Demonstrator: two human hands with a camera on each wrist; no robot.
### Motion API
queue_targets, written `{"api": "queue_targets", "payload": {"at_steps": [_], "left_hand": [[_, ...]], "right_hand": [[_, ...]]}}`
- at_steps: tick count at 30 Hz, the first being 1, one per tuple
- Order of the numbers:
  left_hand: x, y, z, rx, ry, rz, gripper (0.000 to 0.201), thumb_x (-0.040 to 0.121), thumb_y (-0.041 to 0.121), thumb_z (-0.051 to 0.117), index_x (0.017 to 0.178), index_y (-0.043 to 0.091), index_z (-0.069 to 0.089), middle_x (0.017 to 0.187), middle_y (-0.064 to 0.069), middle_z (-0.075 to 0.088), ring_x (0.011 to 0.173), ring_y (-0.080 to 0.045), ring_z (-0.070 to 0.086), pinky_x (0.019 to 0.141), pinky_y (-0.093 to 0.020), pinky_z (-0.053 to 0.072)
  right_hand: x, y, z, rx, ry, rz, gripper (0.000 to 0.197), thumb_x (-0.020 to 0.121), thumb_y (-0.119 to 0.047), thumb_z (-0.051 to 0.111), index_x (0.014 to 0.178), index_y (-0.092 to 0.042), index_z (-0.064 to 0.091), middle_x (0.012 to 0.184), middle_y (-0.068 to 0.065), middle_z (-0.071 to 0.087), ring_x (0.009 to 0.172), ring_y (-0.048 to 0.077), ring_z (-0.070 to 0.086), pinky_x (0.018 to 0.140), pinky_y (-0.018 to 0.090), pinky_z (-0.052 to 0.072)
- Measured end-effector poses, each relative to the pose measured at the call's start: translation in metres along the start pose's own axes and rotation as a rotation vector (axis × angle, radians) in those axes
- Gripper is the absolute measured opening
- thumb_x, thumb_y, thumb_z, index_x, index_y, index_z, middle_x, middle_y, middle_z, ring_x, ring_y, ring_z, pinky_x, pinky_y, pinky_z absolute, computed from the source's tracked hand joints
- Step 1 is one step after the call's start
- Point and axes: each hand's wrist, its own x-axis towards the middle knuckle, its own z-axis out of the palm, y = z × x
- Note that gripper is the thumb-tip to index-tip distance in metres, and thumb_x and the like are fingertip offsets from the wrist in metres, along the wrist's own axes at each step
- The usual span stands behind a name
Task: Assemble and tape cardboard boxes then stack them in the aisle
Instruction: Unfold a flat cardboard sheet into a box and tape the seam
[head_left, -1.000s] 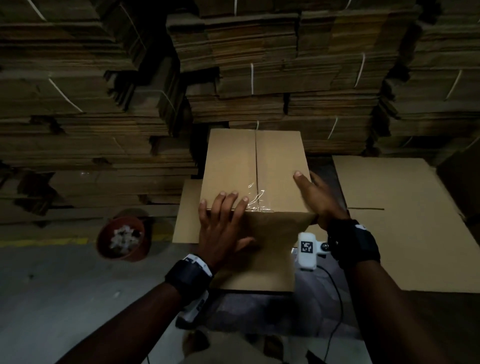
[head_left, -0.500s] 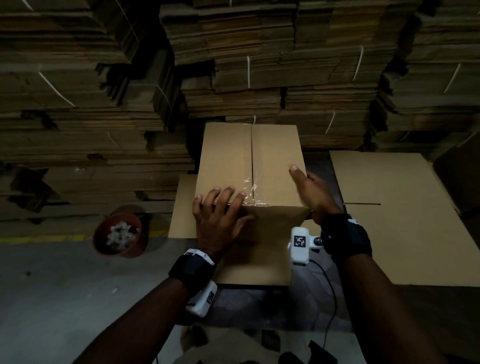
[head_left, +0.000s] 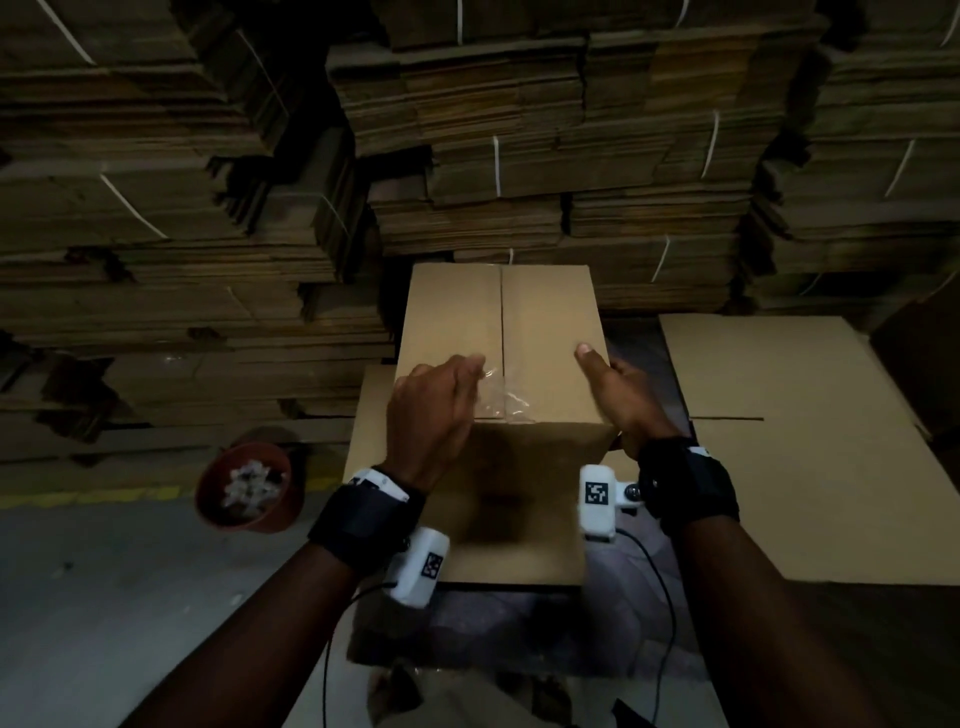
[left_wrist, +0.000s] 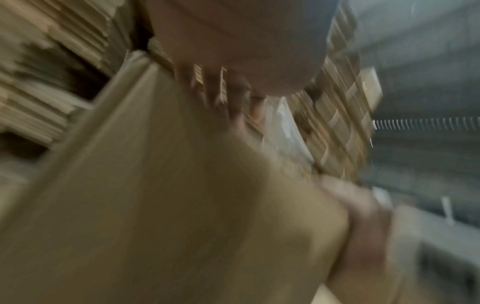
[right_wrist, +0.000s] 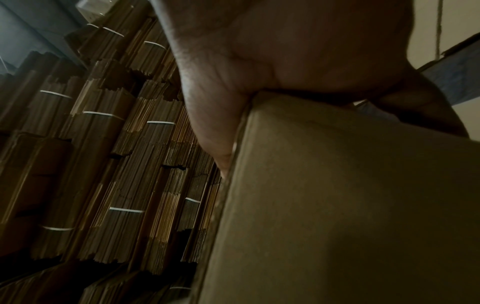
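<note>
A closed cardboard box (head_left: 545, 322) stands upright in front of me, its top flaps meeting at a centre seam. Clear tape (head_left: 501, 402) covers the near end of that seam and looks wrinkled. My left hand (head_left: 441, 400) is on the box top just left of the tape, turned on its side with fingers stretched forward; it is blurred. In the left wrist view the box (left_wrist: 155, 195) fills the frame under blurred fingers (left_wrist: 233, 98). My right hand (head_left: 618, 395) grips the box's near right edge, thumb on top. The right wrist view shows that palm (right_wrist: 233, 82) against the box corner (right_wrist: 337, 195).
Strapped bundles of flat cardboard (head_left: 571, 156) are piled high behind and to the left. A large flat cardboard sheet (head_left: 805, 441) lies to the right, another (head_left: 369, 415) under the box. A reddish bowl (head_left: 249, 491) of white bits sits on the grey floor at left.
My left hand has lifted from lying flat across the near top edge, turned on its side and slid a little forward beside the tape. The right hand keeps its hold.
</note>
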Motion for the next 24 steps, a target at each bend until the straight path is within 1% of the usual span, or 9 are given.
{"api": "queue_targets", "payload": {"at_steps": [2,4,6,9,12,15,19,22,24], "left_hand": [[0.014,0.006,-0.009,-0.179,-0.098,-0.050,0.051,0.105,0.057,0.029,0.099,0.024,0.068,0.069,0.008,0.067,0.064,-0.006,0.067,0.067,-0.038,0.057],[0.026,0.014,-0.019,-0.227,-0.324,-0.045,0.046,0.101,0.061,0.040,0.102,0.025,0.069,0.078,0.010,0.070,0.067,-0.003,0.068,0.070,-0.040,0.060],[0.035,0.016,-0.026,-0.168,-0.573,-0.001,0.043,0.090,0.064,0.059,0.109,0.027,0.069,0.089,0.016,0.069,0.076,0.000,0.066,0.073,-0.031,0.058],[0.038,0.011,-0.027,-0.006,-0.747,0.130,0.024,0.084,0.042,0.078,0.103,0.028,0.072,0.088,0.018,0.066,0.081,0.002,0.062,0.072,-0.022,0.049],[0.043,0.010,-0.028,-0.034,-0.598,0.129,0.004,0.094,0.023,0.069,0.097,0.024,0.071,0.088,0.016,0.066,0.078,0.002,0.063,0.070,-0.018,0.047],[0.052,0.013,-0.027,-0.299,-0.374,-0.084,0.002,0.097,0.019,0.066,0.096,0.018,0.067,0.084,0.005,0.072,0.074,-0.004,0.070,0.066,-0.023,0.055],[0.062,0.022,-0.024,-0.615,-0.183,-0.277,0.009,0.100,0.014,0.060,0.104,0.008,0.066,0.101,-0.009,0.073,0.093,-0.020,0.072,0.084,-0.037,0.061],[0.081,0.019,-0.031,-0.590,-0.027,-0.223,0.015,0.099,0.018,0.062,0.108,0.007,0.066,0.106,-0.009,0.070,0.100,-0.020,0.067,0.091,-0.039,0.058],[0.089,0.016,-0.034,-0.446,-0.061,-0.109,0.014,0.099,0.019,0.062,0.109,0.011,0.068,0.109,-0.005,0.067,0.103,-0.016,0.064,0.090,-0.036,0.056]], "right_hand": [[-0.002,-0.002,0.000,0.001,-0.006,0.001,0.028,0.095,-0.060,0.058,0.102,-0.033,0.064,0.101,-0.006,0.069,0.093,0.014,0.063,0.083,0.038,0.052],[-0.004,-0.003,0.000,0.006,-0.005,0.002,0.024,0.096,-0.059,0.058,0.098,-0.035,0.062,0.097,-0.011,0.065,0.089,0.011,0.060,0.079,0.036,0.050],[-0.004,-0.004,0.000,0.008,-0.003,-0.010,0.023,0.096,-0.057,0.059,0.099,-0.034,0.063,0.095,-0.012,0.065,0.086,0.008,0.059,0.074,0.031,0.049],[-0.004,-0.002,-0.001,0.013,-0.001,-0.035,0.023,0.097,-0.056,0.059,0.100,-0.034,0.063,0.093,-0.015,0.064,0.084,0.002,0.057,0.072,0.029,0.046],[-0.004,-0.001,-0.002,0.010,-0.001,-0.029,0.022,0.097,-0.056,0.058,0.093,-0.035,0.060,0.091,-0.014,0.063,0.082,0.004,0.056,0.079,0.036,0.047],[-0.004,-0.001,-0.002,0.015,-0.005,-0.023,0.025,0.097,-0.058,0.057,0.088,-0.035,0.059,0.087,-0.011,0.060,0.079,0.007,0.054,0.079,0.038,0.047],[-0.003,-0.002,0.000,0.015,0.003,-0.032,0.025,0.098,-0.055,0.057,0.085,-0.034,0.059,0.089,-0.010,0.062,0.080,0.008,0.055,0.082,0.040,0.047],[0.001,0.002,-0.001,-0.001,0.029,-0.043,0.028,0.096,-0.057,0.059,0.086,-0.031,0.062,0.092,-0.008,0.066,0.081,0.009,0.058,0.086,0.040,0.050],[0.004,0.003,-0.001,-0.008,0.035,-0.044,0.030,0.095,-0.058,0.059,0.087,-0.030,0.063,0.091,-0.007,0.066,0.083,0.012,0.060,0.089,0.043,0.051]]}}
